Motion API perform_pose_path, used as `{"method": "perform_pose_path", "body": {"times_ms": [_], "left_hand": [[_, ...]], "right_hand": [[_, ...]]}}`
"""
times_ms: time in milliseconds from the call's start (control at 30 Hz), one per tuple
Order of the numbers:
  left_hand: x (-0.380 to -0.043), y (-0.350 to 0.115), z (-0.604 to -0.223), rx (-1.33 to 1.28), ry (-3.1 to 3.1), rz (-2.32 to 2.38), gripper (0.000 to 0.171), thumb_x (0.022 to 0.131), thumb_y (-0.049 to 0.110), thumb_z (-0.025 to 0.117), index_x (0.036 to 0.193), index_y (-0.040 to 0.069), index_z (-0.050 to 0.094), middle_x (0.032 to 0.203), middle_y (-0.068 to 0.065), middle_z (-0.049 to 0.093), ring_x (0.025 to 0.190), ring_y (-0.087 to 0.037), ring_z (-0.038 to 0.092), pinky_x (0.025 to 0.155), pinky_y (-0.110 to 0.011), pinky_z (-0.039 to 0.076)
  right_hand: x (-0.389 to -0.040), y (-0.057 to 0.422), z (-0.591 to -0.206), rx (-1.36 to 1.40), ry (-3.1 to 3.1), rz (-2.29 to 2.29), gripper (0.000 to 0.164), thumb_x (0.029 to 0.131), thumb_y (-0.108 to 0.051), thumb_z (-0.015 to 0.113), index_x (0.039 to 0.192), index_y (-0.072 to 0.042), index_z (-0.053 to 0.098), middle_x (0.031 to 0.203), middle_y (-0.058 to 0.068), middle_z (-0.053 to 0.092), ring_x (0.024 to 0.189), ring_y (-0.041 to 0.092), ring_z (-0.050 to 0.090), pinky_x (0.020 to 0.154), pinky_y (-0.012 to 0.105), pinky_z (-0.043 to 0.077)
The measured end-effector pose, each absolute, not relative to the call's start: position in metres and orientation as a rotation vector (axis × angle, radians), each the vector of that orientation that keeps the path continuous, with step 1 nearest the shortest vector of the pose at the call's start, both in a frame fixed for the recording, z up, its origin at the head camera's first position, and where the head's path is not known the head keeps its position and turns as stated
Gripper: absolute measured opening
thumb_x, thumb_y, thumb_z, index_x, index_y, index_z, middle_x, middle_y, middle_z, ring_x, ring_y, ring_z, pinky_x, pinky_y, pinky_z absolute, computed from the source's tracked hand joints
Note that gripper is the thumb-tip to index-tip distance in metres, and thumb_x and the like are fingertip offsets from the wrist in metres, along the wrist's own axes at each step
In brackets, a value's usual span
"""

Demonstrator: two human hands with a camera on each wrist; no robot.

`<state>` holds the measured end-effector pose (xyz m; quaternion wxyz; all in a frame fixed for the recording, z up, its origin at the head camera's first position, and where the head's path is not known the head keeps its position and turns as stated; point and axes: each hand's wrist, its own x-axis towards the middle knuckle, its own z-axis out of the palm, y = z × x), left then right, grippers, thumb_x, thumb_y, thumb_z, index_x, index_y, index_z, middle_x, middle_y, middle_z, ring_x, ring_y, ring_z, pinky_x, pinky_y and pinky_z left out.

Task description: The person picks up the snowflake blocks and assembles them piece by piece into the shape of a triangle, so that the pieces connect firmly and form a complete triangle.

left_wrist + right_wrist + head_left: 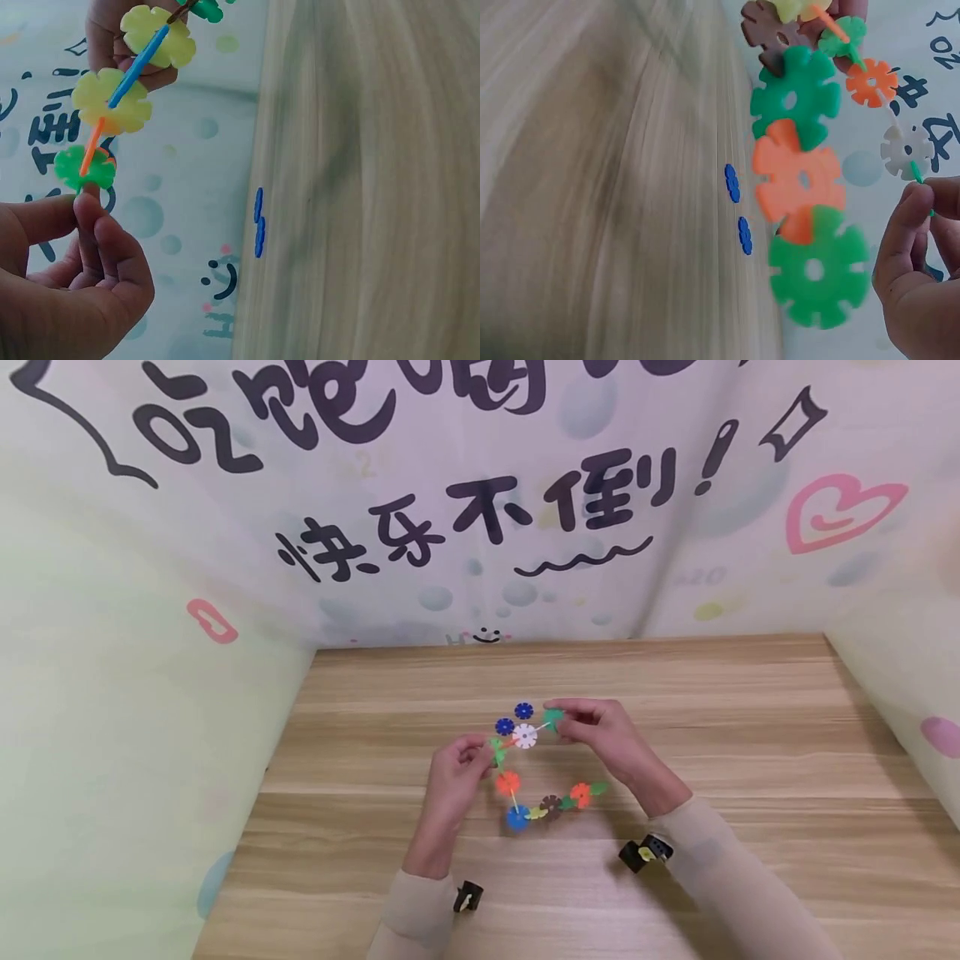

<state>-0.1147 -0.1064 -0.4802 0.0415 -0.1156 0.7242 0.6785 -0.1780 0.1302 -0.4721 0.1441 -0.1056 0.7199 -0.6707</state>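
Note:
A chain of coloured snowflake discs (551, 804) hangs in a loop between both hands above the wooden table (750, 760). My left hand (486, 753) pinches a green disc (85, 169) at one end, with yellow discs (112, 101) further along. My right hand (558, 714) pinches a green disc (552, 718) at the other end, next to a white disc (907, 150). Large green (819, 266) and orange discs (799, 180) dangle close to the right wrist camera. Two loose blue discs (513, 718) lie flat on the table just behind the chain.
Printed fabric walls (150, 693) close in the table on the left, back and right. Small black wrist cameras (645, 852) sit on both sleeves. Bare wood stretches to the right and toward the front edge.

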Motion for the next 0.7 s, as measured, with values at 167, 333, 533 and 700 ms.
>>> {"method": "perform_pose_path", "body": {"times_ms": [167, 333, 533, 700], "left_hand": [[-0.113, -0.115, -0.479, -0.350, 2.140, 2.129, 0.020, 0.098, 0.010, 0.064, 0.116, 0.001, 0.065, 0.099, -0.012, 0.067, 0.090, -0.025, 0.067, 0.088, -0.041, 0.056], [-0.112, -0.124, -0.484, -0.332, 2.111, 2.241, 0.019, 0.096, 0.001, 0.063, 0.113, -0.007, 0.063, 0.091, -0.013, 0.067, 0.081, -0.022, 0.066, 0.080, -0.036, 0.058], [-0.110, -0.132, -0.485, -0.325, 2.118, 2.279, 0.015, 0.096, -0.002, 0.062, 0.110, -0.008, 0.062, 0.085, -0.010, 0.066, 0.079, -0.023, 0.066, 0.077, -0.034, 0.058], [-0.107, -0.137, -0.485, -0.341, 2.122, 2.261, 0.015, 0.097, 0.000, 0.061, 0.111, -0.006, 0.062, 0.087, -0.011, 0.066, 0.080, -0.023, 0.066, 0.080, -0.038, 0.058]], "right_hand": [[-0.190, 0.124, -0.472, -0.341, 2.137, -1.811, 0.033, 0.100, -0.020, 0.063, 0.133, -0.013, 0.064, 0.106, 0.019, 0.062, 0.105, 0.047, 0.058, 0.093, 0.055, 0.051], [-0.209, 0.116, -0.479, -0.252, 2.188, -1.748, 0.038, 0.104, -0.024, 0.056, 0.138, -0.007, 0.058, 0.118, 0.022, 0.062, 0.102, 0.044, 0.061, 0.093, 0.056, 0.051], [-0.230, 0.110, -0.500, -0.204, 2.290, -1.598, 0.034, 0.104, -0.018, 0.055, 0.134, -0.005, 0.060, 0.114, 0.023, 0.063, 0.094, 0.035, 0.063, 0.084, 0.048, 0.055], [-0.239, 0.101, -0.511, -0.279, 2.409, -1.400, 0.033, 0.102, -0.016, 0.058, 0.134, -0.007, 0.060, 0.100, 0.016, 0.064, 0.082, 0.028, 0.062, 0.069, 0.036, 0.053]]}}
